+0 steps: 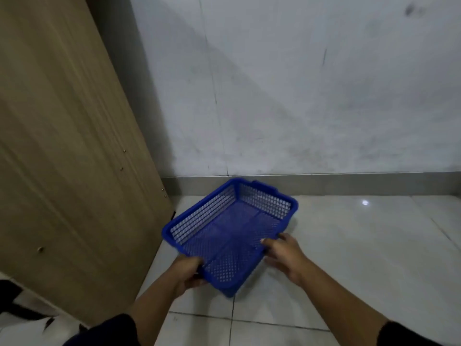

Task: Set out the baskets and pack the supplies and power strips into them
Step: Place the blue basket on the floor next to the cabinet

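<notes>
A blue plastic mesh basket (212,213) is held low over the white tiled floor, tilted, with nothing inside it. My left hand (188,272) grips its near left rim, fingers wrapped over the edge. My right hand (284,255) holds the near right rim, thumb inside and fingers spread beneath. No supplies or power strips are in view.
A tall wooden panel (69,146) stands at the left, close to the basket. A scuffed white wall (311,96) with a grey skirting (349,183) runs behind it. White floor tiles (361,245) spread to the right. Black and white objects (25,318) lie at the bottom left.
</notes>
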`<action>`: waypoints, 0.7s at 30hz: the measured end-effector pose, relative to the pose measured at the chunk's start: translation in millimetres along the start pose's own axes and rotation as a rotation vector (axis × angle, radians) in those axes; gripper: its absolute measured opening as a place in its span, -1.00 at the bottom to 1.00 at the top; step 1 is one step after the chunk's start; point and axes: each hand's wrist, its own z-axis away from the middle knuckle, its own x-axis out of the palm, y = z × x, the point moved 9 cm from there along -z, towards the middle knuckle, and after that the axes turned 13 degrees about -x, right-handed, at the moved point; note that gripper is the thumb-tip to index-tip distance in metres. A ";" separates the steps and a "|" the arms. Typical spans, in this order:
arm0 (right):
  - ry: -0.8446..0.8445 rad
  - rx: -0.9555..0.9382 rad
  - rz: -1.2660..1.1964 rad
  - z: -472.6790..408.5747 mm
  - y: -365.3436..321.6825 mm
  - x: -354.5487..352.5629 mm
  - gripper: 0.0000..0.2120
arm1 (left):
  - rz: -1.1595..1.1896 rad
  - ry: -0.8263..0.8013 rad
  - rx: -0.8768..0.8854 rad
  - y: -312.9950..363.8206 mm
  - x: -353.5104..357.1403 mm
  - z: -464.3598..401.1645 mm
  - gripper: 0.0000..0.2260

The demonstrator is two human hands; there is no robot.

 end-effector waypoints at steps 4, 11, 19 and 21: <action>-0.198 0.095 0.067 13.8 11.9 24.7 -0.51 | 0.066 -0.010 -0.126 -28.1 -6.3 -9.5 -0.75; -0.075 0.115 0.211 11.0 -0.5 -40.2 -0.44 | -0.304 0.559 -0.002 25.5 2.9 7.3 -0.29; 0.200 -0.136 0.482 54.8 -88.0 -184.3 -0.50 | -0.560 0.286 0.546 105.7 230.7 73.7 -0.52; 0.274 -0.225 0.747 82.9 -120.8 -227.7 -0.48 | -0.578 0.155 0.659 110.1 296.2 107.0 -0.55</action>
